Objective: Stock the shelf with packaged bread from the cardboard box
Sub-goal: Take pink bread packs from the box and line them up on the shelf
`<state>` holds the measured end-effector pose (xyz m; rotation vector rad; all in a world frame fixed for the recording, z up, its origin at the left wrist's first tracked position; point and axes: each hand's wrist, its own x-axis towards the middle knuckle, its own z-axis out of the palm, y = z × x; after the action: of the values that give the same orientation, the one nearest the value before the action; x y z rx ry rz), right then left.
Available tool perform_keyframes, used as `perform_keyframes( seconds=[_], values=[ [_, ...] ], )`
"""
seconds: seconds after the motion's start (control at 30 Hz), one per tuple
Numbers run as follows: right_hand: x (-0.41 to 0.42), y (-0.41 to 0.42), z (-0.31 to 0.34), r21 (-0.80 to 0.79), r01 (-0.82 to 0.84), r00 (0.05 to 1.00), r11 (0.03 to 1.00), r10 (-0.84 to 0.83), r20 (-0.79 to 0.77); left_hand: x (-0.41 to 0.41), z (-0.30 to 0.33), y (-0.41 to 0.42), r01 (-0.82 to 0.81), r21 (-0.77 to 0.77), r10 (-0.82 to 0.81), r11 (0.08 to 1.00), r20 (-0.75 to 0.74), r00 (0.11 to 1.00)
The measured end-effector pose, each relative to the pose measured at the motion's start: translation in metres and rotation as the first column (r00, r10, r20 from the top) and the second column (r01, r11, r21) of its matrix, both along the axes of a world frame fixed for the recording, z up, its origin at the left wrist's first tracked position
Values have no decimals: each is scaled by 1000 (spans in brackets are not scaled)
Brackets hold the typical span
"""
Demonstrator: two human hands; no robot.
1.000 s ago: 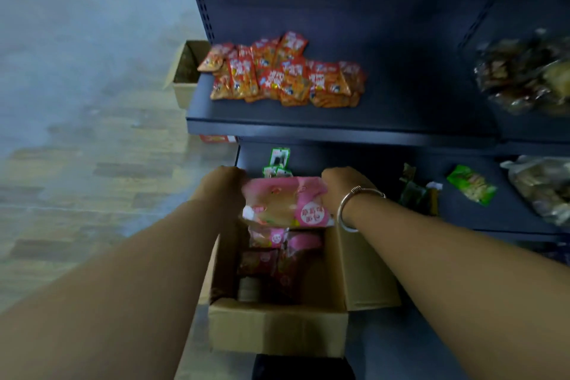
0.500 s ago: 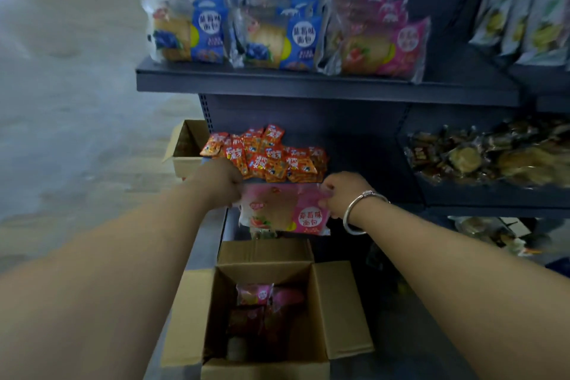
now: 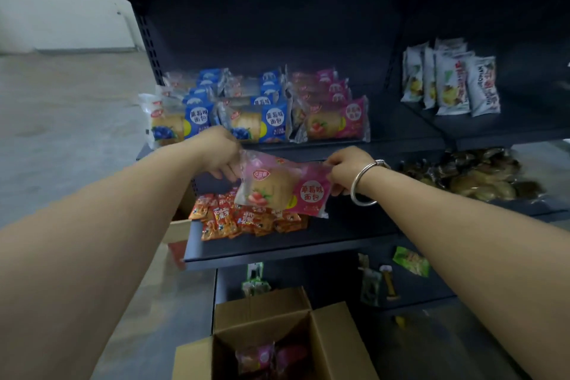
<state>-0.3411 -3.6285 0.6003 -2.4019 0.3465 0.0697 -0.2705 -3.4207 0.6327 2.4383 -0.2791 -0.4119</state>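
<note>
Both hands hold one pink bread pack [image 3: 282, 187] in the air, in front of the shelf unit and just below the bread shelf [image 3: 308, 145]. The left hand [image 3: 217, 153] pinches the pack's left end; the right hand [image 3: 347, 168] pinches its right end, with a metal bangle [image 3: 362, 183] on that wrist. The pack hangs tilted, its left end higher than its right, with the printed face toward the camera.

On the bread shelf behind it, blue packs [image 3: 222, 111] stand in rows at the left and centre, and pink packs [image 3: 331, 111] stand in a row to their right. The held pack touches none of them.

On the next shelf down, orange sachets [image 3: 246, 219] lie in a loose heap, directly under the held pack. To the right, a separate bay holds white packets [image 3: 450, 80] standing upright, with dark wrapped goods [image 3: 468, 173] piled on the level below.

The box [image 3: 333, 345] stands open on the floor at the foot of the unit, flaps spread. More pink packs lie inside it [image 3: 256, 358]; their number cannot be told.
</note>
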Motion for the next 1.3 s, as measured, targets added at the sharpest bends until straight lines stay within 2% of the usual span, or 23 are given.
perform_keyframes(
  seconds=[0.17, 0.3, 0.4, 0.5, 0.57, 0.8, 0.97, 1.07, 1.2, 1.3],
  values=[
    [-14, -23, 14, 397, 50, 976, 917, -129, 175, 18, 40, -11, 41, -152, -17, 988, 152, 988],
    [-20, -52, 8, 548, 78, 961, 833, -208, 180, 29, 57, -28, 61, -238, -3, 969, 239, 971],
    [-17, -73, 2, 612, 101, 966, 785, -224, 129, 39, 63, -50, 72, -325, 1, 943, 220, 975],
    [-8, -89, 2, 665, 82, 984, 743, -168, 67, 56, 67, -79, 87, -395, -17, 914, 179, 984],
    [4, -102, 5, 673, 66, 981, 737, -171, 91, 67, 68, -98, 99, -415, -30, 904, 169, 985],
    [61, -155, 18, 718, 156, 905, 678, -389, 171, 106, 79, -158, 190, -485, -75, 853, 247, 966],
    [97, -189, 27, 839, 70, 902, 539, -393, 177, 132, 80, -197, 248, -493, -108, 834, 295, 949],
    [120, -207, 27, 907, 70, 847, 415, -506, 166, 153, 76, -218, 230, -525, -85, 820, 286, 955],
    [149, -232, 28, 923, 117, 782, 367, -607, 142, 181, 72, -245, 214, -516, -76, 830, 275, 959],
    [175, -250, 28, 957, 108, 707, 269, -698, 117, 202, 70, -267, 192, -466, -55, 864, 291, 955]
  ],
)
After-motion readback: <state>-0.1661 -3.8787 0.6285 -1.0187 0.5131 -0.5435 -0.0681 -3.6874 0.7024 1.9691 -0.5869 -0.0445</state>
